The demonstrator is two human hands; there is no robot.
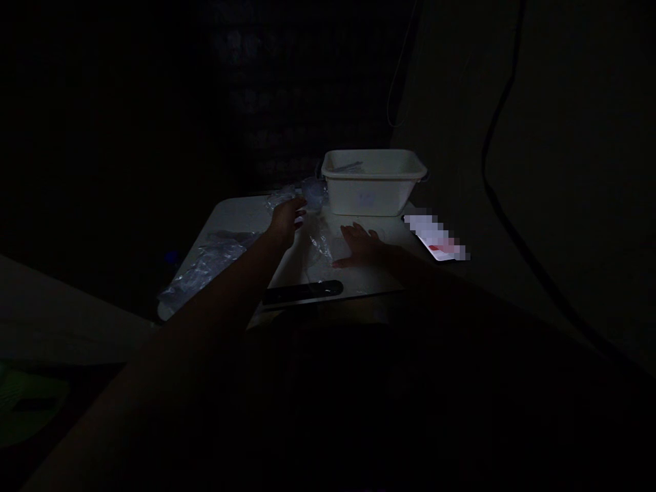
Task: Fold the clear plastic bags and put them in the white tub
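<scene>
In dim light, my left hand [288, 220] is over the far middle of a white table [238, 210], beside a clear plastic bundle [279, 198] and a translucent cup-like item [312, 193]. Its fingers are curled; whether they hold anything is too dark to tell. My right hand [360, 246] lies palm down with fingers spread, at the right part of the table. Between the hands is a shiny, clear plastic piece [320, 242]. A crumpled clear plastic sheet [205, 263] lies at the table's left side.
A white tub [372, 195] with thin items inside stands at the back right. A lit phone-like screen [435, 237] is at the right edge. A long dark object [303, 292] lies along the front edge. A dark cable [484, 160] hangs on the right.
</scene>
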